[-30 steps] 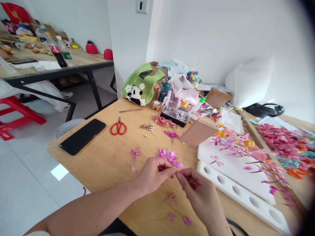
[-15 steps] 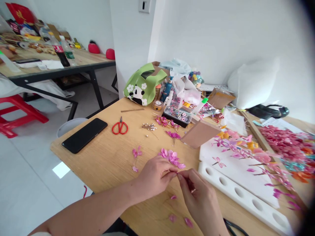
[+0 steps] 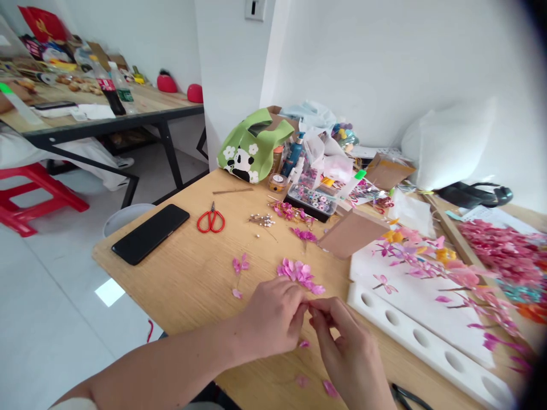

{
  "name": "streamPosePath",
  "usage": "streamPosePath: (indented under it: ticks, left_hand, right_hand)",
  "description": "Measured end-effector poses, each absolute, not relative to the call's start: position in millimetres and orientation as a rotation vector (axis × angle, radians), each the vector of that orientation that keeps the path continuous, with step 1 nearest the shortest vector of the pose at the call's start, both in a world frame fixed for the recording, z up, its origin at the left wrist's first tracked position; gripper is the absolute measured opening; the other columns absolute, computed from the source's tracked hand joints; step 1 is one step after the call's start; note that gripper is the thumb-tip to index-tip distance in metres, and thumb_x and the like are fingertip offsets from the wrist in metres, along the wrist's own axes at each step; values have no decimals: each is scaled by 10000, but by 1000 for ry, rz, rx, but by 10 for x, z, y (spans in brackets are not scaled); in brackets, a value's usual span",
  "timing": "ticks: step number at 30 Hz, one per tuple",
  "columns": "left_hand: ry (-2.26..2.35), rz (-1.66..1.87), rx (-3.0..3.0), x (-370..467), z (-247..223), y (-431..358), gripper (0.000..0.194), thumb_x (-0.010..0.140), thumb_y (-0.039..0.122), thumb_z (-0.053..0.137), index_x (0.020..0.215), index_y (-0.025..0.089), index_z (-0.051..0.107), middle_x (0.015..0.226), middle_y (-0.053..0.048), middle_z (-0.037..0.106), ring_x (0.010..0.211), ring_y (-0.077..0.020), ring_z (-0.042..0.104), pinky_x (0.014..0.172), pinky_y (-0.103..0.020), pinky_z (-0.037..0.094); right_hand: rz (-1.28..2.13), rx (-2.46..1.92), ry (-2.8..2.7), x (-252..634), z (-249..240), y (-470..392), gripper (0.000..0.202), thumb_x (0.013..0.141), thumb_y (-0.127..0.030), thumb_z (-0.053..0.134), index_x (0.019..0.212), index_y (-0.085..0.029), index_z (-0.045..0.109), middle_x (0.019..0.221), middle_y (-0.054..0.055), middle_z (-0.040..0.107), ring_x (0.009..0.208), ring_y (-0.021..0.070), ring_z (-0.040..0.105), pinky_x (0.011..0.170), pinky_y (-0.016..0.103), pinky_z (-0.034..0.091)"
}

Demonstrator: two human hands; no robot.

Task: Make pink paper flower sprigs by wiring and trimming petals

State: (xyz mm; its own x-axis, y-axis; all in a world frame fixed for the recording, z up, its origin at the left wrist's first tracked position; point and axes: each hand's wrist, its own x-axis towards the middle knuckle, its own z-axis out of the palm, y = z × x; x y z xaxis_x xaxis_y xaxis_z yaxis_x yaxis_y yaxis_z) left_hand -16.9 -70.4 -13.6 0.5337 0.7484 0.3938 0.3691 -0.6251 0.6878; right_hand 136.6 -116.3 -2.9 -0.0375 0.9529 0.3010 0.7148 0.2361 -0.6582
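Over the table's front part, my left hand (image 3: 276, 316) and my right hand (image 3: 348, 347) meet fingertip to fingertip. Both are closed in a pinch; what lies between the fingers is too small and hidden to make out. Just beyond them is a cluster of pink petals (image 3: 299, 274). To its left lies a thin stem with pink petals (image 3: 240, 265). Close under my hands a loose pink petal (image 3: 304, 344) rests on the wood, and another petal (image 3: 330, 388) lies nearer the front, beside my right wrist.
Red-handled scissors (image 3: 211, 222) and a black phone (image 3: 150, 233) lie at left. At right stands a white holder with round holes (image 3: 405, 327), beside flower sprays (image 3: 457, 273). Black tool handles (image 3: 410, 397) show at the bottom. Behind are a bead box (image 3: 311, 200) and green bag (image 3: 252, 145).
My left hand has turned slightly and its fingers have curled more, while both hands stay together at the fingertips. The whole view has shifted a little; the table items lie as before.
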Motion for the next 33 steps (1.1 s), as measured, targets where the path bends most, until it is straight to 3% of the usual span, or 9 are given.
streamPosePath:
  ticks: [7,14,18,27,33]
  left_hand:
    - [835,879,2067,-183,-149,-635,175,859,130,488,920,156,651,817,-67,685,770,-181,625,711,-272,461]
    - [819,764,1907,-207,-103,-600,204,860,138,507,941,176,691,793,-31,710,715,-145,638,670,-225,458]
    - [808,770,2012,-235,-95,-619,199,839,125,505,917,168,683,745,-36,689,655,-149,619,611,-227,433]
    - [845,710,1908,-223,-110,-578,178,853,184,531,910,176,700,782,-37,718,698,-156,637,629,-226,447]
    - [879,690,1919,-234,-99,-578,173,837,145,504,825,165,676,672,-17,666,595,-130,581,565,-217,395]
  right_hand:
    - [634,-1518,-1804,1460,-2,-1174,132,898,-209,475,911,-209,607,730,24,637,602,135,628,391,172,425]
    - [576,-1485,-1833,1415,64,-1149,133,889,-215,478,829,-214,597,694,3,618,582,122,588,478,184,462]
    - [659,-1550,-1744,1391,63,-1188,139,893,-266,484,813,-219,588,680,4,602,557,131,572,429,192,434]
    - [912,-1620,-1630,1478,37,-1140,175,862,-328,517,826,-194,623,619,12,629,552,157,614,502,243,488]
    - [967,-1671,-1550,1441,30,-1138,147,857,-311,526,836,-191,609,649,21,647,590,163,627,537,256,494]
